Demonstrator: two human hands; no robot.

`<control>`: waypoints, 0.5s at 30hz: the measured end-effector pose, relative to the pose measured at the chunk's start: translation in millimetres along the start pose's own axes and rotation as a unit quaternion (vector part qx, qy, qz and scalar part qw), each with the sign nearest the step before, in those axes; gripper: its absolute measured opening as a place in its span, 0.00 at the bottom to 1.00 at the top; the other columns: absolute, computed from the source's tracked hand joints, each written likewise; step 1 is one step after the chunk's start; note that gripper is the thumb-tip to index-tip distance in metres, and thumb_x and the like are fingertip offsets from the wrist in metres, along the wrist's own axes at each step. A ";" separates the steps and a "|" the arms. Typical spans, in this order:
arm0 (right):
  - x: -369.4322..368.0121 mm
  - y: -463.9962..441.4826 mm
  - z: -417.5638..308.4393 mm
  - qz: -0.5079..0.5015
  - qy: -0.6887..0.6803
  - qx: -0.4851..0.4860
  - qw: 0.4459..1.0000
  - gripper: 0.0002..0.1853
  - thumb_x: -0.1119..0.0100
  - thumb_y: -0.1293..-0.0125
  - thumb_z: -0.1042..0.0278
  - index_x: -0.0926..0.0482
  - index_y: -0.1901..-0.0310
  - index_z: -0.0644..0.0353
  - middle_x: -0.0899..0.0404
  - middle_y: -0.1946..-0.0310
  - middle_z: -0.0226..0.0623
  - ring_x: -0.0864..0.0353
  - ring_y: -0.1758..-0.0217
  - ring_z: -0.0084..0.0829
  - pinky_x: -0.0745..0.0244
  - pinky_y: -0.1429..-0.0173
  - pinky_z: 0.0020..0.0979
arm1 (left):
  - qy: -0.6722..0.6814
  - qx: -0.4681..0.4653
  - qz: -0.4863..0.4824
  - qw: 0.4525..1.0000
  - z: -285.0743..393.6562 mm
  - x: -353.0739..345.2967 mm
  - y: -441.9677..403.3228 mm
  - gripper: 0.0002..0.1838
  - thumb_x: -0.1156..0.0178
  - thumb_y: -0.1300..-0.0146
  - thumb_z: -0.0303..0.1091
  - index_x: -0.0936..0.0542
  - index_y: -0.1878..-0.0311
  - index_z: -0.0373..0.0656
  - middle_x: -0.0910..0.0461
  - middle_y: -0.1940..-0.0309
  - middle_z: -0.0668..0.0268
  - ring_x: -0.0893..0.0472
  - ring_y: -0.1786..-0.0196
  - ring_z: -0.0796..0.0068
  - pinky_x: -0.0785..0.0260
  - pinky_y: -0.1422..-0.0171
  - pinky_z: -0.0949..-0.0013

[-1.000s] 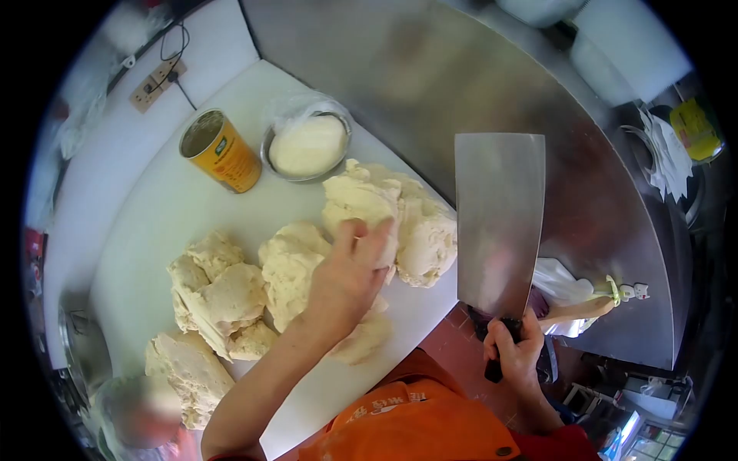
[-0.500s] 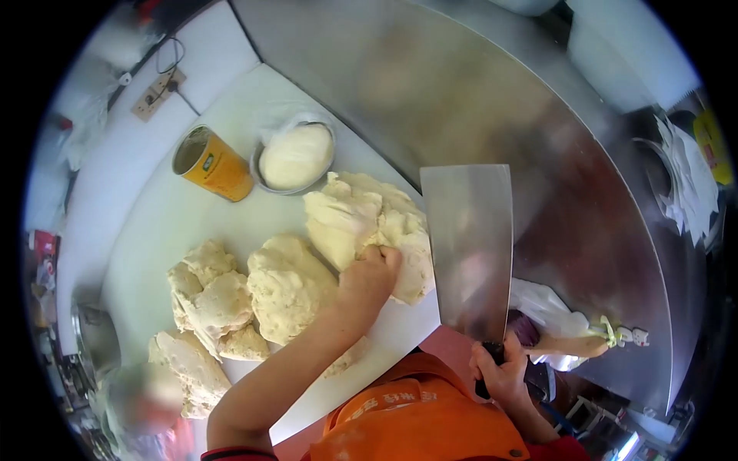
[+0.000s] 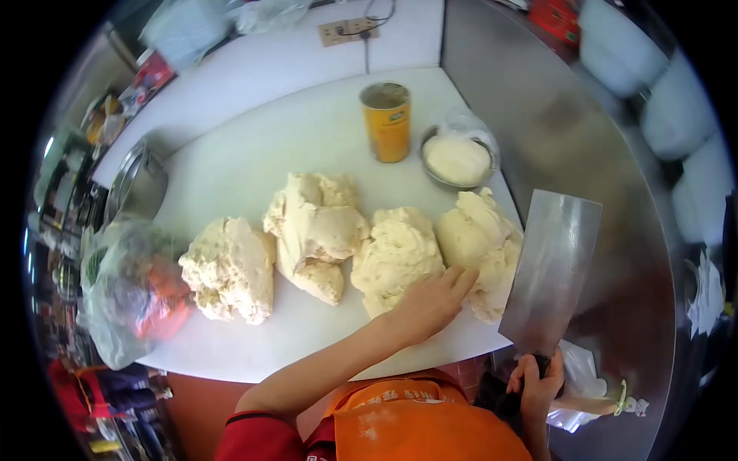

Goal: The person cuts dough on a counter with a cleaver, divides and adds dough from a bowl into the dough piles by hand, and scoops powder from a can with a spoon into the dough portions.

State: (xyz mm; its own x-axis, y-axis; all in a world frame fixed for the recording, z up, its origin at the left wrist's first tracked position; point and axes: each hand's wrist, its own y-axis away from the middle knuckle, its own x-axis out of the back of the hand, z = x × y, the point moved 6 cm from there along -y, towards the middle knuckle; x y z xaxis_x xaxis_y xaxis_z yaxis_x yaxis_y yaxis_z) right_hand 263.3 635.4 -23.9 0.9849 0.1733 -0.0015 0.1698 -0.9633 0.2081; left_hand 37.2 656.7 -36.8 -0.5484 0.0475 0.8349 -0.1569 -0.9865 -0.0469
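Four big lumps of pale dough lie in a row on the white board [image 3: 254, 138]. My left hand [image 3: 434, 303] rests between the third lump [image 3: 396, 257] and the rightmost lump [image 3: 480, 238], its fingertips against the rightmost one; its fingers are bent together, and what they may hold is hidden. The other two lumps are the leftmost one [image 3: 231, 269] and its neighbour [image 3: 315, 227]. My right hand [image 3: 538, 384] is closed round the dark handle of a broad cleaver [image 3: 553, 265], whose blade points up beside the board's right edge.
A yellow can [image 3: 387, 127] and a metal bowl with white dough [image 3: 457, 160] stand at the back. A plastic bag [image 3: 127, 296] and a metal pot [image 3: 140, 184] are at the left. Another person [image 3: 96, 392] shows at the lower left.
The view has swung left, so the board's things appear further right. My left hand has moved down off the rightmost lump's upper part to its lower left side. My right hand still holds the cleaver.
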 end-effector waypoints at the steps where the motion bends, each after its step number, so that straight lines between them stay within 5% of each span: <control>1: -7.1 -0.8 -1.1 -0.003 -0.012 -0.011 1.000 0.10 0.53 0.31 0.79 0.34 0.49 0.65 0.33 0.78 0.31 0.36 0.87 0.18 0.34 0.83 0.23 | -0.002 -0.017 0.063 0.998 -6.5 14.8 20.5 0.29 0.37 0.44 0.27 0.31 0.37 0.41 0.27 0.45 0.55 0.24 0.48 0.54 0.28 0.47 0.59; 10: -106.3 -11.8 2.9 -0.158 -0.024 -0.116 0.980 0.04 0.54 0.29 0.76 0.36 0.55 0.64 0.33 0.78 0.33 0.35 0.87 0.20 0.33 0.85 0.25 | -0.049 0.222 0.215 0.950 -95.0 75.6 201.2 0.32 0.34 0.47 0.24 0.30 0.36 0.43 0.30 0.40 0.54 0.28 0.40 0.52 0.32 0.38 0.58; 15: -183.9 -12.4 -10.1 -0.250 0.006 -0.151 0.956 0.04 0.53 0.29 0.75 0.36 0.56 0.62 0.33 0.78 0.33 0.35 0.86 0.20 0.34 0.84 0.24 | -0.190 0.303 0.279 0.891 -152.9 146.6 263.0 0.41 0.30 0.50 0.31 0.34 0.31 0.47 0.40 0.32 0.50 0.38 0.32 0.44 0.40 0.31 0.49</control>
State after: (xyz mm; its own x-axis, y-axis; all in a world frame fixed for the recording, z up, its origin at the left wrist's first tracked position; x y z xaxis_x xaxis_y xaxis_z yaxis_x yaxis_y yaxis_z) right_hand 79.8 617.5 -16.3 0.7823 0.6009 -0.1639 0.6000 -0.6563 0.4576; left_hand -210.0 428.2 -10.5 -0.0659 -0.4207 0.9048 0.5885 -0.7487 -0.3052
